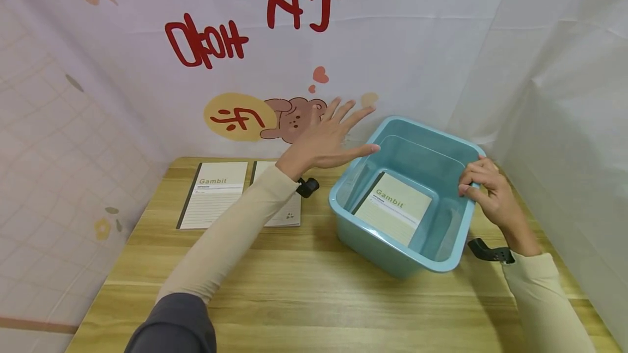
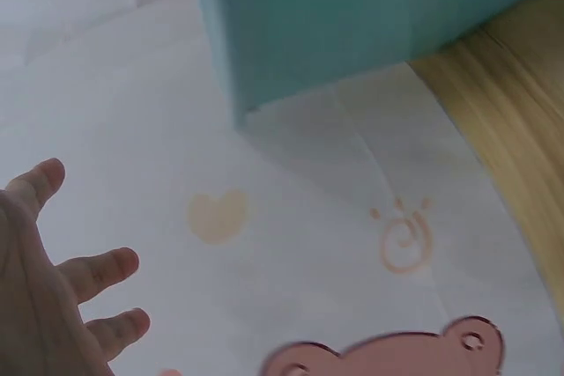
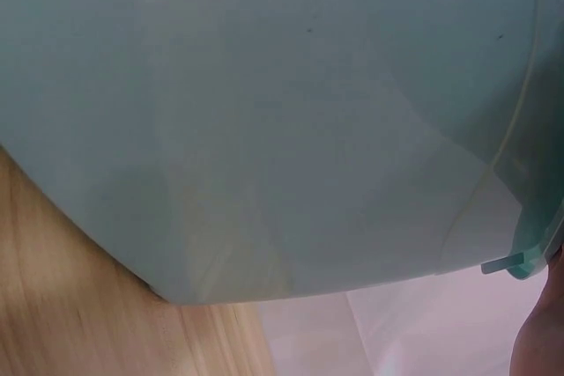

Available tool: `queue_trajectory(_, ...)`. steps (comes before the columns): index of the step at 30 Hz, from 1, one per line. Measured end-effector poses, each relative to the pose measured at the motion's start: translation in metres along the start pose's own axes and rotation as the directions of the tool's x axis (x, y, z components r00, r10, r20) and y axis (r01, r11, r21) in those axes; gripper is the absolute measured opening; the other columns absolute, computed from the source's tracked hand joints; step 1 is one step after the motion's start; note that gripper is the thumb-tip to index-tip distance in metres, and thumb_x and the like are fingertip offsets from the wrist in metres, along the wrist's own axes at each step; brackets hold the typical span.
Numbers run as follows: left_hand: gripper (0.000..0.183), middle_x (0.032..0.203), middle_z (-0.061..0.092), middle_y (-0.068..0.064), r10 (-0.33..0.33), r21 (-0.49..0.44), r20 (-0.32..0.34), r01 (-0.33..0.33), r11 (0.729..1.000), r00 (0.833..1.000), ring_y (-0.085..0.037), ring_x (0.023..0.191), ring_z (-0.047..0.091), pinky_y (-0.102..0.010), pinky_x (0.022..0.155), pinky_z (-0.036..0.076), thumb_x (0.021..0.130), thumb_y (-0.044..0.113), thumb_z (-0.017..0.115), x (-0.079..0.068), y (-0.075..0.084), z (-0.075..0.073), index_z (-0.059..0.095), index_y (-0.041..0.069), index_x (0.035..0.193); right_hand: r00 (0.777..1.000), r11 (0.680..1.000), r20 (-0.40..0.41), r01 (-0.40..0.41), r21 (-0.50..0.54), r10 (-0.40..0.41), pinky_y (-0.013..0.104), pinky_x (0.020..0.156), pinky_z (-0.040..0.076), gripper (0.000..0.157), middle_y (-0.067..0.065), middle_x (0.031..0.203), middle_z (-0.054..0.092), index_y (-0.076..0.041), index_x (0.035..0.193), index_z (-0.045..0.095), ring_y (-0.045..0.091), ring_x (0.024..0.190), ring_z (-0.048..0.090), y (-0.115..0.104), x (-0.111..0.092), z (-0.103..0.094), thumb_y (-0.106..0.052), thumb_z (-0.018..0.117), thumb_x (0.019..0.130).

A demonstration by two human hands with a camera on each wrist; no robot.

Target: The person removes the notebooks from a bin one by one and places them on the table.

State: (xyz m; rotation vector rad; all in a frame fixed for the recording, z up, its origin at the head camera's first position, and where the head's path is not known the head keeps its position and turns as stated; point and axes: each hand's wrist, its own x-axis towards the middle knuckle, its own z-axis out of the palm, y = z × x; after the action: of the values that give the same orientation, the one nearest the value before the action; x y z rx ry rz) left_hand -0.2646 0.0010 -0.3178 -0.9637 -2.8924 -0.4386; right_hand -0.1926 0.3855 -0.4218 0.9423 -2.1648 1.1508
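A blue plastic basin (image 1: 392, 255) stands at the right of the wooden table, turned at an angle. Inside it, a notebook (image 1: 394, 206) with "Gambit" on its cover lies on the bottom. My right hand (image 1: 488, 189) grips the basin's right rim, fingers curled over the edge. In the right wrist view the basin's outer wall (image 3: 264, 129) fills most of the picture. My left hand (image 1: 328, 138) hovers beside the basin's left rim with fingers spread and nothing held. The left wrist view shows those spread fingers (image 2: 101, 275) apart from the basin (image 2: 352, 24).
Two more notebooks lie on the table's left: one (image 1: 213, 195) in full sight, another (image 1: 284, 214) partly behind the left forearm. A white printed cloth (image 1: 417, 59) hangs behind the table and along its sides. Black wrist cameras (image 1: 307, 187) are strapped to both wrists.
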Motion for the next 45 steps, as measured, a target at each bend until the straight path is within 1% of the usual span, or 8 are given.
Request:
queue_trajectory(6,0.082,0.174,0.001,0.009,0.04,-0.033,0.029,-0.039,0.999,0.999,-0.028,0.162,-0.006,-0.071,0.122,-0.002,0.091,0.083,0.041,0.012,0.024,-0.011,0.003,0.057,0.159,1.0,1.0,-0.003,0.001,0.002,-0.001,0.042,0.123,0.015,0.036,-0.003,0.075,0.056,-0.014,0.065,0.062,0.013,0.092,0.045,-0.002,-0.001,0.0,0.021,0.057,0.073)
queue_trajectory(11,0.082,0.174,0.001,0.008,0.058,-0.041,0.054,-0.056,0.998,0.997,-0.025,0.162,-0.007,-0.068,0.123,-0.004,0.09,0.084,0.04,0.022,0.045,-0.015,0.001,0.058,0.158,1.0,1.0,-0.002,-0.009,0.005,0.009,0.042,0.123,0.015,0.038,-0.003,0.075,0.057,-0.017,0.066,0.063,0.013,0.092,0.044,-0.002,-0.002,0.001,0.02,0.057,0.073)
queue_trajectory(15,0.083,0.174,0.001,0.008,0.058,-0.019,0.064,-0.057,0.998,0.996,-0.025,0.162,-0.007,-0.067,0.124,-0.002,0.089,0.085,0.04,0.03,0.063,-0.01,0.001,0.058,0.158,1.0,1.0,0.006,-0.005,0.009,0.005,0.041,0.12,0.017,0.033,-0.005,0.076,0.057,-0.013,0.065,0.063,0.012,0.092,0.044,-0.002,-0.002,0.001,0.017,0.058,0.077)
queue_trajectory(22,0.087,0.175,-0.003,0.003,0.037,0.06,0.124,-0.044,0.997,0.992,-0.025,0.162,-0.007,-0.068,0.124,-0.002,0.088,0.088,0.035,0.043,0.085,0.011,-0.004,0.056,0.159,1.0,1.0,0.011,-0.002,0.014,0.001,0.036,0.112,0.02,0.032,-0.004,0.076,0.058,-0.014,0.066,0.062,0.011,0.092,0.043,0.0,-0.002,0.002,0.016,0.058,0.077)
queue_trajectory(32,0.088,0.174,-0.003,0.002,0.032,0.094,0.237,-0.056,0.994,0.971,-0.026,0.162,-0.003,-0.064,0.125,0.008,0.088,0.089,0.031,0.059,0.098,0.041,-0.006,0.054,0.159,1.0,1.0,0.002,-0.016,0.009,0.016,0.043,0.121,0.015,0.03,-0.003,0.074,0.057,-0.008,0.063,0.06,0.013,0.091,0.044,0.002,-0.004,0.002,0.019,0.058,0.074)
queue_trajectory(37,0.087,0.174,-0.004,0.001,0.005,0.096,0.301,-0.036,0.995,0.954,-0.026,0.162,-0.003,-0.065,0.125,0.008,0.088,0.09,0.028,0.067,0.099,0.051,-0.009,0.054,0.159,1.0,1.0,-0.002,-0.01,0.005,0.01,0.043,0.121,0.015,0.032,-0.003,0.075,0.056,-0.011,0.063,0.061,0.013,0.091,0.044,0.001,-0.002,0.002,0.02,0.057,0.074)
queue_trajectory(41,0.088,0.174,0.003,0.001,0.0,0.123,0.306,-0.039,0.992,0.952,-0.025,0.162,0.0,-0.065,0.125,0.008,0.088,0.09,0.028,0.073,0.099,0.058,-0.008,0.054,0.159,1.0,1.0,-0.009,-0.001,0.006,0.001,0.042,0.12,0.016,0.036,-0.003,0.074,0.056,-0.014,0.064,0.061,0.014,0.09,0.044,-0.001,0.0,0.001,0.02,0.057,0.073)
queue_trajectory(45,0.089,0.173,0.009,0.001,0.038,0.189,0.292,-0.096,0.977,0.956,-0.025,0.162,0.002,-0.063,0.126,0.007,0.088,0.09,0.028,0.077,0.099,0.066,-0.005,0.05,0.161,1.0,1.0,-0.005,0.01,0.008,-0.01,0.042,0.12,0.016,0.034,-0.002,0.074,0.057,-0.012,0.064,0.061,0.014,0.089,0.044,-0.001,0.002,0.001,0.021,0.057,0.072)
